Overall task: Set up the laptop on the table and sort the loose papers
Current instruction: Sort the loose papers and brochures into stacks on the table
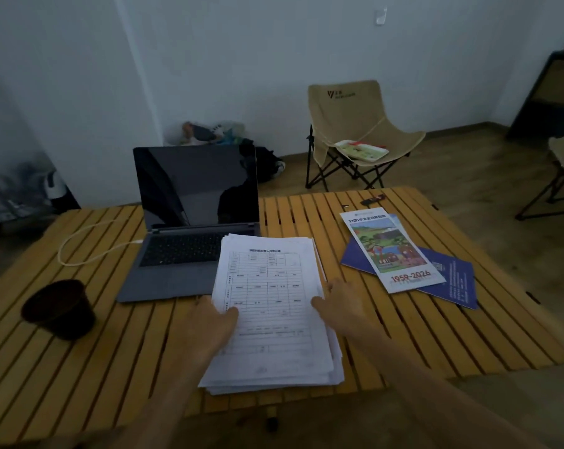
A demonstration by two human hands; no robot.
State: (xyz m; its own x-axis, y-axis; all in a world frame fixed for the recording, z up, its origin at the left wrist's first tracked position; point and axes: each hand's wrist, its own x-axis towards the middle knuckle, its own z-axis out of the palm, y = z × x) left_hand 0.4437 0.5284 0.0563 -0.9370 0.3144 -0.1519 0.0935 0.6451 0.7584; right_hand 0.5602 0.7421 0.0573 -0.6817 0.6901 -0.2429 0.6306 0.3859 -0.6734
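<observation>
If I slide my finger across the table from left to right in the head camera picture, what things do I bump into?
Dark cup → white cable → open laptop → stack of papers → brochures.

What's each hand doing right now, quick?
Left hand: grips the left edge of the paper stack, thumb on top.
Right hand: rests on the stack's right edge; whether it grips cannot be told.

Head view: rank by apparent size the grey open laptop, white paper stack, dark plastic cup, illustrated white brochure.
1-2. Grey open laptop and white paper stack: too close to rank.
3. Illustrated white brochure.
4. Dark plastic cup.
</observation>
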